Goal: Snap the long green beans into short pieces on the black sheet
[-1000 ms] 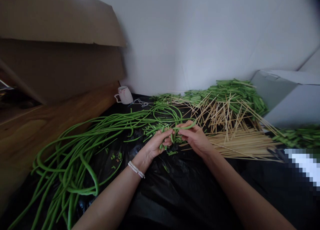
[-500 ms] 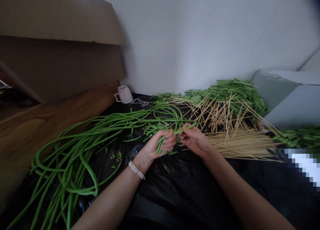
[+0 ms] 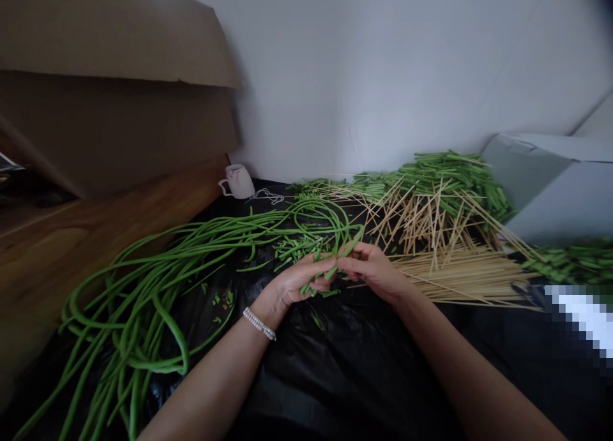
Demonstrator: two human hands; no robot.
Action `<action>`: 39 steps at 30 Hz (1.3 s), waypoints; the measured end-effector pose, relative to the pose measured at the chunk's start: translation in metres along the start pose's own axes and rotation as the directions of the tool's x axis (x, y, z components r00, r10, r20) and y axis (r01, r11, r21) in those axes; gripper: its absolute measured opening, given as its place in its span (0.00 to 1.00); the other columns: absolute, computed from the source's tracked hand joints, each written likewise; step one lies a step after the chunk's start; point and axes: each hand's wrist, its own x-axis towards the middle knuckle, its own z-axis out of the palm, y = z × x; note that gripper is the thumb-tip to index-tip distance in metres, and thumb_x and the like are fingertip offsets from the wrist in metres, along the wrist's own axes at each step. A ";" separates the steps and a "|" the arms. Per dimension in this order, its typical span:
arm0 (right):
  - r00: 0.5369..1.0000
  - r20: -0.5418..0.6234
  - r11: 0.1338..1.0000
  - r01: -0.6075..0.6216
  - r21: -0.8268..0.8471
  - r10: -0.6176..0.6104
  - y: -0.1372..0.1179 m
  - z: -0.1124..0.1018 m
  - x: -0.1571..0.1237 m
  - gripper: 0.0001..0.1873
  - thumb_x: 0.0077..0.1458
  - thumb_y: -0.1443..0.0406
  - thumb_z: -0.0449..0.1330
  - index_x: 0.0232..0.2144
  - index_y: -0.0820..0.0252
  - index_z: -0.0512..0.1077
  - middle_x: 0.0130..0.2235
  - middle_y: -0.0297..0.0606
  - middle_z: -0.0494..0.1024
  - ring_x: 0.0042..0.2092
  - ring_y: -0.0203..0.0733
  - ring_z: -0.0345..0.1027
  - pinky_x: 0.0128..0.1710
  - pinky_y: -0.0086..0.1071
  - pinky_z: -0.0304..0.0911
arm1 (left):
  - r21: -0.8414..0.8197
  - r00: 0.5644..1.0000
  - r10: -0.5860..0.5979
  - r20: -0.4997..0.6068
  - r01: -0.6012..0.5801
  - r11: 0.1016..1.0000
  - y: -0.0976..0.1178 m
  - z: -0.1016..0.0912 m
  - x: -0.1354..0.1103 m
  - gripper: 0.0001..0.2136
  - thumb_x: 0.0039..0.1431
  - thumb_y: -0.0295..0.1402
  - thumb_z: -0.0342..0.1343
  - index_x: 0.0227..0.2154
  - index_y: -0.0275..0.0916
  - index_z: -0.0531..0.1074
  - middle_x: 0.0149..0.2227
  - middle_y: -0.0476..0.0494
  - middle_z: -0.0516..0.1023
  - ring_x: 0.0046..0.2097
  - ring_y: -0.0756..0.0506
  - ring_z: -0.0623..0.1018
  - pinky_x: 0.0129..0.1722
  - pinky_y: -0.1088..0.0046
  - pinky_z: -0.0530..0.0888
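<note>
My left hand (image 3: 299,280), with a pearl bracelet on the wrist, is closed round a small bunch of cut green bean pieces (image 3: 311,283). My right hand (image 3: 371,267) pinches one long green bean (image 3: 345,248) that runs up from between both hands. The fingertips of both hands meet over the black plastic sheet (image 3: 345,364). A big tangle of uncut long beans (image 3: 158,281) lies to the left of my hands.
Bamboo skewers (image 3: 445,249) lie scattered to the right, with piles of cut bean pieces (image 3: 445,176) behind and another pile (image 3: 569,262) at far right. A white cup (image 3: 238,181) stands by the wall. A cardboard box (image 3: 115,90) looms left, a grey box (image 3: 550,186) right.
My left hand has loosened from a fist and its fingers now reach toward my right hand. The long bean in my right hand has tilted more upright.
</note>
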 end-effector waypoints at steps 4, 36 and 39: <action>0.997 -0.079 0.989 0.014 0.149 -0.002 -0.004 -0.006 0.002 0.14 0.44 0.57 0.70 0.28 0.58 0.72 0.19 0.24 0.65 0.20 0.29 0.55 0.22 0.27 0.51 | 0.081 0.999 -0.035 0.035 0.032 0.996 0.001 0.001 -0.003 0.15 0.50 0.39 0.65 0.23 0.34 0.66 0.19 0.55 0.58 0.19 0.58 0.55 0.17 0.81 0.50; 0.999 -0.021 0.999 0.049 -0.011 -0.049 0.011 0.008 0.001 0.12 0.42 0.59 0.71 0.28 0.59 0.77 0.20 0.28 0.70 0.21 0.28 0.58 0.21 0.26 0.52 | -0.546 0.978 0.107 -0.176 -0.188 0.816 0.011 -0.012 0.007 0.11 0.63 0.34 0.53 0.26 0.34 0.65 0.25 0.51 0.64 0.20 0.57 0.63 0.14 0.87 0.58; 0.998 -0.032 0.998 0.062 -0.017 -0.063 0.009 0.006 0.001 0.11 0.42 0.59 0.70 0.28 0.59 0.77 0.21 0.28 0.71 0.20 0.28 0.57 0.20 0.26 0.50 | -0.311 0.977 0.025 -0.212 -0.092 0.946 0.003 -0.005 0.010 0.13 0.58 0.38 0.59 0.26 0.34 0.67 0.23 0.51 0.65 0.18 0.58 0.61 0.12 0.86 0.54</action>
